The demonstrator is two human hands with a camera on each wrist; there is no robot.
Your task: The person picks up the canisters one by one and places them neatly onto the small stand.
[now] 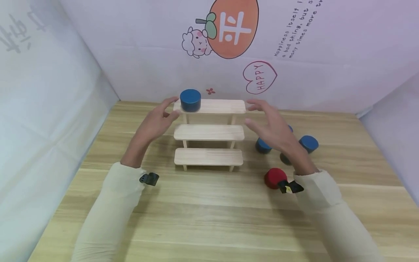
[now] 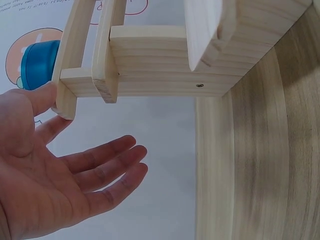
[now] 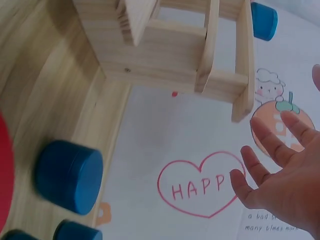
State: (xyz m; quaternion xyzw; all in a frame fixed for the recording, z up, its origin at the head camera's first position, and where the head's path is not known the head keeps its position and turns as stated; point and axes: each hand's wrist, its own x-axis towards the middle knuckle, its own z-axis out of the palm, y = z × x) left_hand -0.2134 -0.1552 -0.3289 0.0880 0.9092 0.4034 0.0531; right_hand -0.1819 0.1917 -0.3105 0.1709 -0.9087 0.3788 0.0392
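A three-step wooden shelf [image 1: 209,157] stands on the table with a round blue tin [image 1: 190,100] on the left part of its top step. My left hand [image 1: 156,122] is at that step's left end, thumb and index finger right by the board edge and the other fingers loosely spread; whether they touch the wood I cannot tell. Beyond the opposite end, my right hand [image 1: 271,127] hovers with relaxed, parted fingers and holds nothing. Beneath and around the right forearm are more blue tins [image 1: 308,144] and a red tin [image 1: 275,177], some partly hidden by the arm.
The wood-grained table [image 1: 203,218] meets a white printed cloth [image 1: 147,54] just behind the shelf. Further cloth walls rise at the left [image 1: 49,109] and right [image 1: 396,116]. Small black devices sit on both sleeve cuffs.
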